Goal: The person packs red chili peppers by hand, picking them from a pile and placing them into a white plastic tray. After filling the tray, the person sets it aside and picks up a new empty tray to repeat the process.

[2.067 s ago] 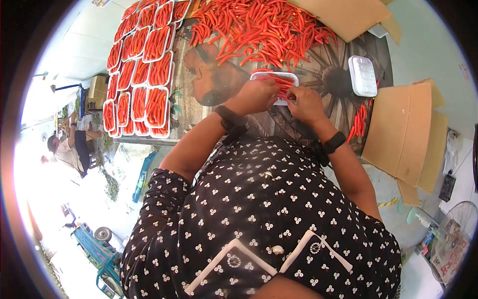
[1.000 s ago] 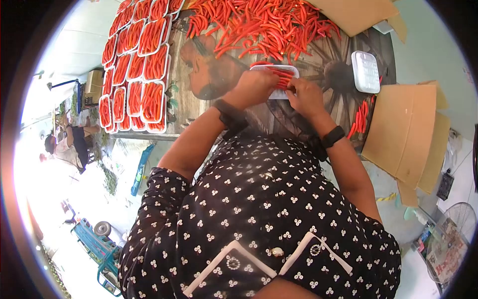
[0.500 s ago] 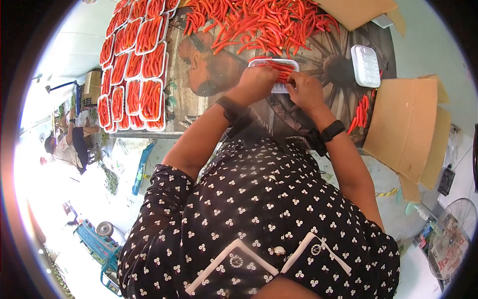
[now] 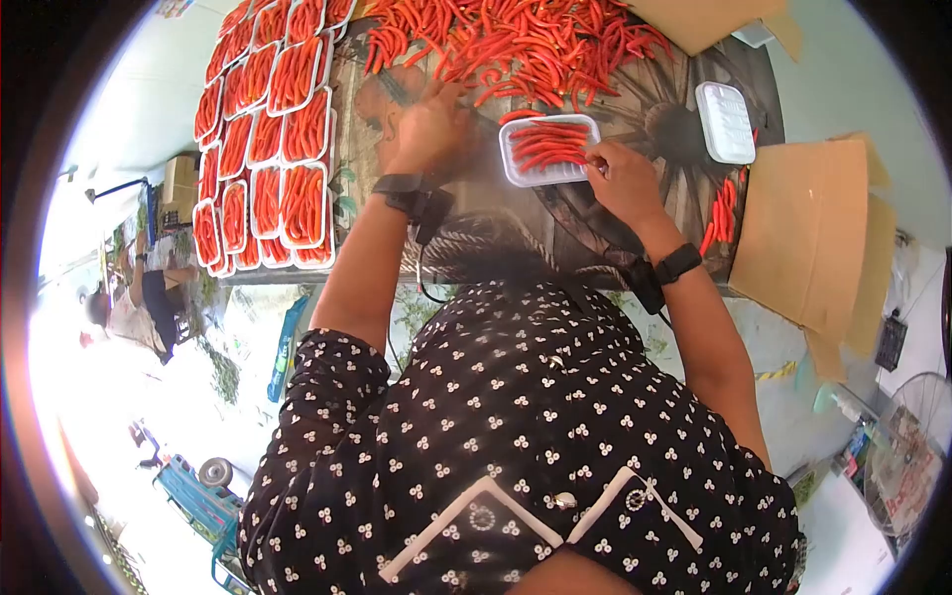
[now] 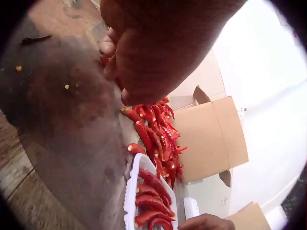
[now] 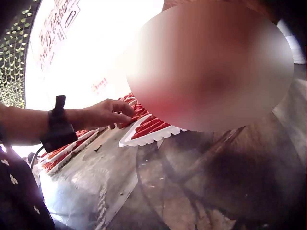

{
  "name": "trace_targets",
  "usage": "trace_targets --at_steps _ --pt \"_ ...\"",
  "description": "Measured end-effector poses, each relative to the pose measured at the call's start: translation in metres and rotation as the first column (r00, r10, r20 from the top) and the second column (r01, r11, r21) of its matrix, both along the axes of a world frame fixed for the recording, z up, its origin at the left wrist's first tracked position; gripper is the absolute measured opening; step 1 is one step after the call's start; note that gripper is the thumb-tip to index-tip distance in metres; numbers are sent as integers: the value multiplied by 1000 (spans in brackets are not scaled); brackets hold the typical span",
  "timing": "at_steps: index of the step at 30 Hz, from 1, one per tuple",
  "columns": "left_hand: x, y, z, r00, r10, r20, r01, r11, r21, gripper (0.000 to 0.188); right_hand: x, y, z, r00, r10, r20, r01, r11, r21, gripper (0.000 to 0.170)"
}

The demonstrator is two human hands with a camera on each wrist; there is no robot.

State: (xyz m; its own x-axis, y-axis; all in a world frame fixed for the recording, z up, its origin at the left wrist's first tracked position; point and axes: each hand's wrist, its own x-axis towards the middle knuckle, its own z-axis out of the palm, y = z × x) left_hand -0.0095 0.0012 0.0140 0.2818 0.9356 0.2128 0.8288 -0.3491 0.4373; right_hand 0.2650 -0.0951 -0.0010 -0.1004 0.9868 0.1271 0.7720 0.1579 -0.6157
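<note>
A white foam tray (image 4: 516,176) partly filled with red chili peppers (image 4: 551,146) lies on the table in front of me. My right hand (image 4: 625,183) is at its right rim, fingers curled, with thumb and forefinger pinching the edge. A blurred patch hides most of this hand in the right wrist view. My left hand (image 4: 433,129) is left of the tray, below the loose chili pile (image 4: 535,55). The left wrist view shows its fingers (image 5: 108,47) bent around a red chili pepper (image 5: 119,83). Blur softens that hand in the head view.
Stacked trays full of chilies (image 4: 303,206) line the table's left side. Stacked white trays (image 4: 726,123) stand to the right, near a few loose chilies (image 4: 724,210). Cardboard boxes (image 4: 798,238) sit at the right edge and back right. Another person (image 4: 134,317) is far left.
My left hand has left the tray and moved leftward and slightly up toward the pile, uncovering the chilies in the tray. My right hand has stayed at the tray's right side.
</note>
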Motion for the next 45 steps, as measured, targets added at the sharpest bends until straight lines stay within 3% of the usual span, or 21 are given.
trace_targets --at_steps 2,4,6,10,16,17,19,21,23,25,27,33,38,45 --pt "-1 13 -10 999 -49 -19 48 998 -42 34 -2 -2 -3 999 -19 -35 21 999 50 14" --pt "4 19 -16 994 -105 -36 101 990 -95 36 -2 -3 -3 999 -44 -30 44 999 -10 16" --pt "10 24 -19 986 -109 -123 100 992 -80 35 -3 -3 -6 998 -64 -24 62 996 -67 19" --pt "14 31 -20 975 -106 -196 69 980 -186 31 -5 -6 -7 995 -97 14 97 995 -2 16" --pt "-8 17 -11 999 -17 46 22 993 -117 28 -8 -7 0 987 -154 54 153 988 15 16" --pt "-5 8 1 996 32 83 -16 982 -187 26 -10 -8 3 985 -166 40 166 986 14 16" --pt "-2 -8 24 987 103 123 -71 968 -240 25 -12 -9 11 990 -141 5 142 990 -24 18" --pt "0 -17 41 980 19 199 39 959 -282 21 -13 -4 17 993 -112 -37 110 993 -53 21" --pt "12 -28 10 966 -208 154 231 962 -148 19 -14 0 20 992 -121 -47 117 990 -77 23" --pt "22 -38 11 958 -213 192 247 953 -175 17 -15 3 29 995 -86 -54 82 994 -76 24" --pt "28 -43 7 927 -329 177 357 921 -155 14 -16 8 29 996 -55 -72 49 995 -82 25" --pt "44 -53 3 932 -337 133 359 907 -221 10 -8 17 10 992 120 -41 -121 992 -31 24" --pt "45 -57 -11 938 -331 101 346 906 -245 12 -6 18 5 969 228 93 -210 963 -170 19" --pt "46 -54 -7 952 -301 53 304 914 -267 11 -2 21 2 968 242 64 -225 953 -203 19"
